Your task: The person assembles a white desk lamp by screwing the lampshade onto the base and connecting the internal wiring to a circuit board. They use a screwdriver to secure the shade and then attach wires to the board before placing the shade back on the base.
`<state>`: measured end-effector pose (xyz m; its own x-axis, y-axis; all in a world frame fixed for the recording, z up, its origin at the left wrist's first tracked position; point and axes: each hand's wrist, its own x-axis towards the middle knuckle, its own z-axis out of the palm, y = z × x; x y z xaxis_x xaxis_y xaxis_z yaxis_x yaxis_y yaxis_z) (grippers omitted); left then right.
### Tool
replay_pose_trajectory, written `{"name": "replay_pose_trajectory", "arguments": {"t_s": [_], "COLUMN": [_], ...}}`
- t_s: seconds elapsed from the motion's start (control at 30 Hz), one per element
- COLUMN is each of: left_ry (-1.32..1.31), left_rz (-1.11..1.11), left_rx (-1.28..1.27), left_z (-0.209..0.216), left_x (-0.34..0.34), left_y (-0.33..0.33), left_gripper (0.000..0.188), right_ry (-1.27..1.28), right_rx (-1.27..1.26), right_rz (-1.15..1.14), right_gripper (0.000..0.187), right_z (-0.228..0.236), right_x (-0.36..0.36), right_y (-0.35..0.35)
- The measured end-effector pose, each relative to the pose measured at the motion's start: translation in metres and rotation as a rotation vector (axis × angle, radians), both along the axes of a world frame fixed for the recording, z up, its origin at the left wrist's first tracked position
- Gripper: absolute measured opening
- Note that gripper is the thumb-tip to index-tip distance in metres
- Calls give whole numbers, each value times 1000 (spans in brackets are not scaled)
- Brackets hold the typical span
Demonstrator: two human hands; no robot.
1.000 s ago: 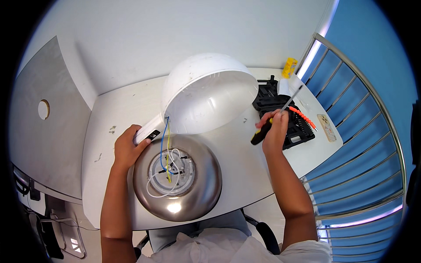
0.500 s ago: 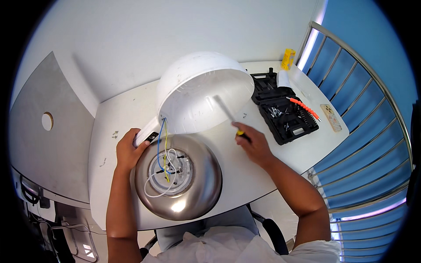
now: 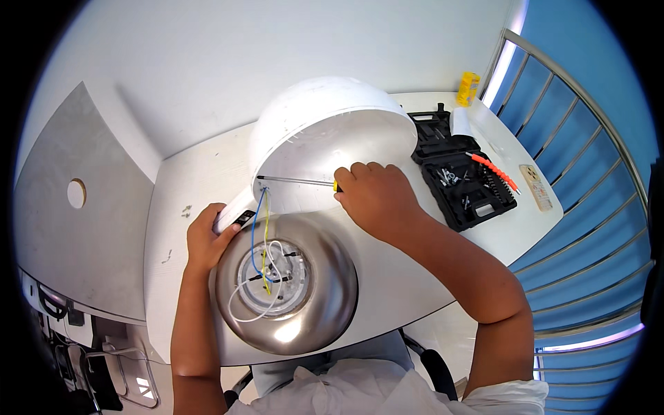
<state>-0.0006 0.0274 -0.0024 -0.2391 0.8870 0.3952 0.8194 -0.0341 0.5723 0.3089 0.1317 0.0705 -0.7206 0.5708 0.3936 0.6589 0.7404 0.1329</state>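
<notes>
My left hand point(image 3: 206, 238) is closed round the white handle point(image 3: 234, 211) of a large white bowl-shaped housing point(image 3: 332, 93), which is tipped on its side with the hollow facing me. In my closed right hand point(image 3: 380, 204) is a screwdriver point(image 3: 297, 181); its long shaft points left, with the tip at the housing's inner wall beside the handle joint. Closer to me, a steel bowl point(image 3: 335, 277) lies upside down, its round base point(image 3: 301, 294) uppermost. A blue wire point(image 3: 254, 238) and a yellow-green wire run between that base and the housing. A white wire point(image 3: 232, 308) loops over the base.
A black tool case point(image 3: 456, 221) lies open at the right with bits in it, an orange flexible shaft point(image 3: 494, 171) across it. Behind are a yellow box point(image 3: 468, 88) and a power strip point(image 3: 535, 187). Small screws point(image 3: 187, 211) lie left. A metal railing point(image 3: 574, 104) borders the table.
My right hand has swung the screwdriver leftward, so its tip now meets the housing's inner wall near the handle. My left hand keeps its hold on the handle.
</notes>
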Motion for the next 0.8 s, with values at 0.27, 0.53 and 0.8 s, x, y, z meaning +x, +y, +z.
{"name": "replay_pose_trajectory", "arguments": {"t_s": [0.27, 0.53, 0.8], "left_ry": [-10, -6, -14], "left_rz": [-12, -8, -21], "left_rx": [4, 2, 5], "left_z": [0, 1, 1], "left_x": [-1, 0, -1], "left_y": [0, 0, 0], "left_gripper": [39, 38, 38], "right_ry": [55, 90, 112], "right_rx": [-8, 12, -14], "right_rz": [9, 24, 43], "right_gripper": [14, 15, 14], "right_z": [-6, -5, -6], "right_x": [5, 5, 3], "right_y": [2, 7, 7]}}
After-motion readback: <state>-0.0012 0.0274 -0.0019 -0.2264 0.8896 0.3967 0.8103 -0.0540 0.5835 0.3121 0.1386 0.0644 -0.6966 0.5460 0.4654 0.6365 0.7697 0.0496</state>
